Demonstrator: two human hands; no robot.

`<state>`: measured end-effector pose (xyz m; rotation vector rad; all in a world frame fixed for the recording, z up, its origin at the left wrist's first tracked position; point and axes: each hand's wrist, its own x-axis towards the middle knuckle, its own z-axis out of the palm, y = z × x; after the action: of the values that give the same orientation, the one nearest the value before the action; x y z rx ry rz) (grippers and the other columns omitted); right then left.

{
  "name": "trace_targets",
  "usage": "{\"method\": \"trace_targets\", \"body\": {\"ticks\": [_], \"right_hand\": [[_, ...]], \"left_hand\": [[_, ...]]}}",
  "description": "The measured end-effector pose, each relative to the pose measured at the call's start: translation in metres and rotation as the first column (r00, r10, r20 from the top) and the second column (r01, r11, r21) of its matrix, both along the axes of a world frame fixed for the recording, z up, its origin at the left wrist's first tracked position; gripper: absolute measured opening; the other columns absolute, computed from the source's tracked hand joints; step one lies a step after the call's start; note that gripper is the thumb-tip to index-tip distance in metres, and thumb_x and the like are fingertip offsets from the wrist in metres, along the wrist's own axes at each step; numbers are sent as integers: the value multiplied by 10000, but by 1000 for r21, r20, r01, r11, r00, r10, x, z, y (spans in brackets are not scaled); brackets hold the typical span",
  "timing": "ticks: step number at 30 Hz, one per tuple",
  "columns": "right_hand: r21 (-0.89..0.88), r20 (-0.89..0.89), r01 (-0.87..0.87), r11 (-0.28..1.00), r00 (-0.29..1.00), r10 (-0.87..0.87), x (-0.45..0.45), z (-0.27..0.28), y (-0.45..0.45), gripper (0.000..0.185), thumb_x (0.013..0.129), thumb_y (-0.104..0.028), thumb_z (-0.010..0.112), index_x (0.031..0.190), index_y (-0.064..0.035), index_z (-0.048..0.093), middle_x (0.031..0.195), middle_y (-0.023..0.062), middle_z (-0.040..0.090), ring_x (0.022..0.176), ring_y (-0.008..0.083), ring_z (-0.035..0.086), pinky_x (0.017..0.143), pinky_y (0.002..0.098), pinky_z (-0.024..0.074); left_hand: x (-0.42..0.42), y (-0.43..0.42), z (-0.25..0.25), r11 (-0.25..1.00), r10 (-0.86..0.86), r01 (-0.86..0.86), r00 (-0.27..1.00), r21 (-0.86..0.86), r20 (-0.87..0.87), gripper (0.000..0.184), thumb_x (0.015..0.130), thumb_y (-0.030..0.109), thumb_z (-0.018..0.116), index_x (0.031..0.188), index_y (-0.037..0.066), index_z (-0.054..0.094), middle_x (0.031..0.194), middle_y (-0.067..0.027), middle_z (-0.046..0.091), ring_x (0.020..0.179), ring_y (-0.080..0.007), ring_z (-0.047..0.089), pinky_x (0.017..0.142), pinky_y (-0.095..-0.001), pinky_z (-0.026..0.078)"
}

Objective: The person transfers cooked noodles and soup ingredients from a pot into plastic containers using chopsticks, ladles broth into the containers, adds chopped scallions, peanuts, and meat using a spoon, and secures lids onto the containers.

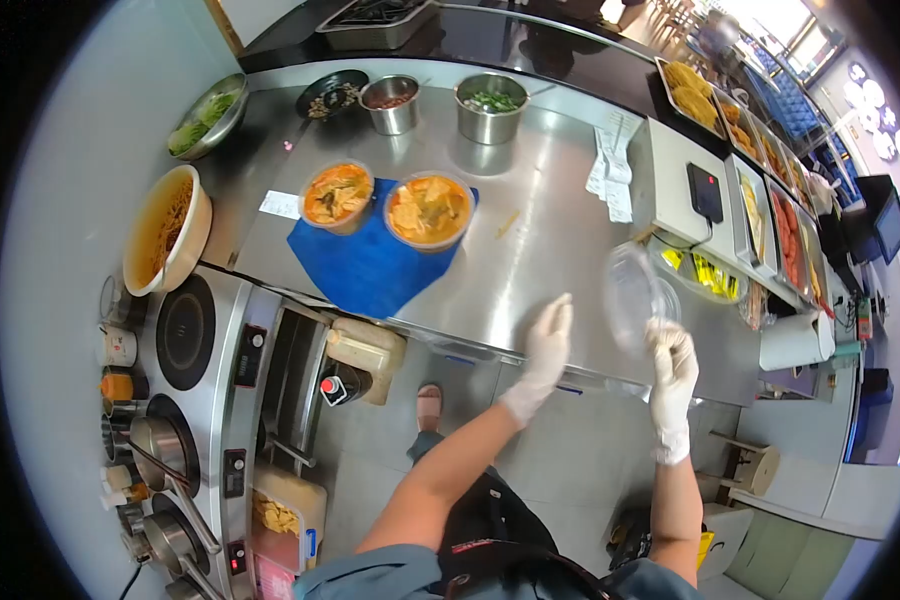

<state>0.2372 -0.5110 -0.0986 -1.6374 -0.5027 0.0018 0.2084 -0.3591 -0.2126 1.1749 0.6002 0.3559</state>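
My right hand (674,362), in a white glove, pinches the edge of a clear round plastic lid (625,300), which is tilted and somewhat blurred. Over the front edge of the steel counter, my left hand (547,350), also gloved, has its fingers stretched out and holds nothing. To the left, two plastic bowls of orange-red soup, one bowl (336,197) and another bowl (429,210), stand uncovered on a blue bag (370,270) lying flat. Behind the lid I see a clear tub (698,270) with yellow packets.
Along the back stand a green-filled steel pot (490,125), a smaller pot (391,112) and a black pan (332,95). A noodle basin (195,225) and induction cookers (185,325) are at left. Receipts (610,175), a white box (670,180) and food trays (780,235) are at right.
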Motion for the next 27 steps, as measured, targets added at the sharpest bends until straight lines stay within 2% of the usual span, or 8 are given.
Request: {"method": "trace_targets", "body": {"ticks": [1,3,5,10,12,17,19,27], "right_hand": [[-2,2,-9,1000,1000,9,-10,10,15,144,891,-155,642,927,-37,566,1092,131,609,951,213,585,787,321,477],[224,-472,-235,946,823,316,-27,24,50,164,935,-197,600,932,-35,574,1023,105,627,884,164,591,772,306,479],[218,-544,-274,937,762,350,-32,15,91,166,933,-198,599,938,-34,579,990,91,633,853,152,592,764,288,477],[84,-701,-232,969,677,223,-16,-28,207,136,912,-138,623,975,-22,592,964,39,641,839,95,580,764,240,470],[-15,-490,-173,985,859,144,-6,-40,250,132,878,-49,644,997,-11,599,939,10,642,840,60,569,775,215,461],[-112,-406,-89,990,913,36,37,-38,316,111,861,-14,656,962,24,629,895,16,635,826,71,556,772,213,455],[-310,-83,-48,950,996,23,60,-46,329,111,848,-20,669,939,41,648,871,56,627,791,109,558,755,231,458],[-339,-116,-5,941,993,-37,98,-74,336,261,840,-67,685,1093,-6,675,883,96,614,793,176,588,741,272,475]], "left_hand": [[-19,25,1,991,83,-96,987,94,134,347,988,228,506,1262,26,570,1103,-68,649,1029,-143,596,838,-257,471],[-70,86,33,997,-13,30,978,-78,207,337,992,227,507,1241,15,589,1125,-76,642,1077,-133,565,905,-264,436],[-104,137,40,992,-104,97,990,78,99,317,983,186,524,1231,-1,586,1043,-54,659,925,-113,609,807,-247,482],[-133,234,17,998,-7,-2,991,-69,-136,250,954,160,572,1134,12,661,835,4,622,696,-59,527,635,-210,455],[-119,262,19,995,27,-44,981,-84,-194,250,943,155,589,1132,11,665,761,22,586,619,-49,482,576,-201,433],[-69,300,14,981,149,-168,972,-94,-184,258,941,146,588,1133,-14,653,755,2,596,613,-64,509,566,-207,451],[-54,307,15,967,195,-222,962,-127,-192,243,936,137,592,1118,-8,661,765,-3,605,614,-69,525,563,-210,462],[-30,305,32,959,248,-272,941,-77,-228,224,902,117,638,1076,-20,671,806,-36,646,627,-69,549,542,-208,471]]}}
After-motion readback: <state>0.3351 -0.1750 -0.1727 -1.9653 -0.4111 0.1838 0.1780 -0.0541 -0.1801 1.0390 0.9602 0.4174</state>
